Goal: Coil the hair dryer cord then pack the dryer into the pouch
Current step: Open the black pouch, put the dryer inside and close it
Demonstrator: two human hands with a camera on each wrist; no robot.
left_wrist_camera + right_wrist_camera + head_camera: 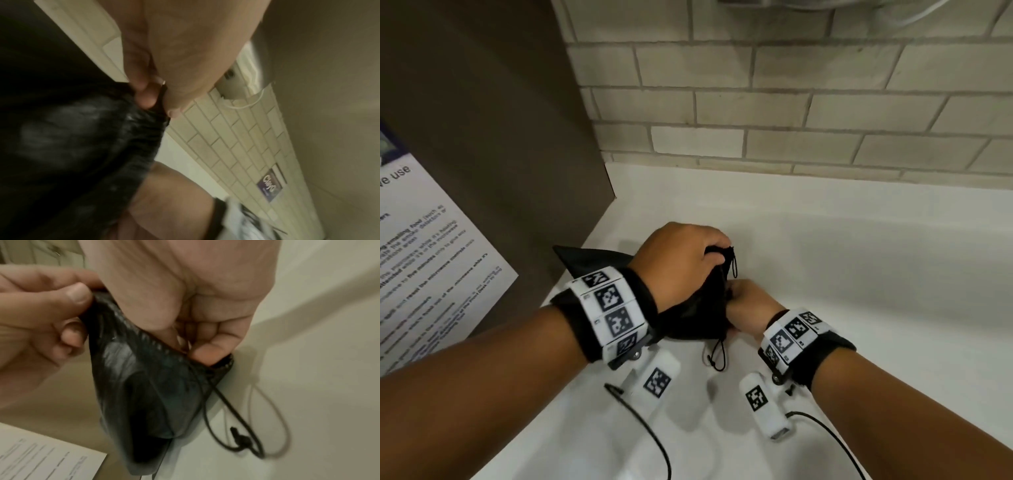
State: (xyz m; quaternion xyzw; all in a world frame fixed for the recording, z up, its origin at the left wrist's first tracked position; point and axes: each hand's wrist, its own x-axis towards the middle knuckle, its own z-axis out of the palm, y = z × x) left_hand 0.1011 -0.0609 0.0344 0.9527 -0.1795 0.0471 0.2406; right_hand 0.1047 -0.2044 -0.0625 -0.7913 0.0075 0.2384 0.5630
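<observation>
A black drawstring pouch [695,311] hangs bulging between both hands just above the white counter [859,274]. My left hand [717,248] grips the far side of its gathered rim, thumb and finger pinching the fabric [158,100]. My right hand [734,298] pinches the near side of the rim [205,356]. The mouth is stretched between the two grips. One drawstring loop [717,358] with a knot [242,439] dangles below, another [733,263] beside my left fingers. The pouch [139,386] looks filled, but the dryer and its cord are hidden.
A brown panel [482,137] with a printed notice [431,257] stands close on the left. A pale tiled wall [791,102] backs the counter, with a white wall unit [232,81] and a purple sticker [269,186] on it. Bare counter stretches to the right.
</observation>
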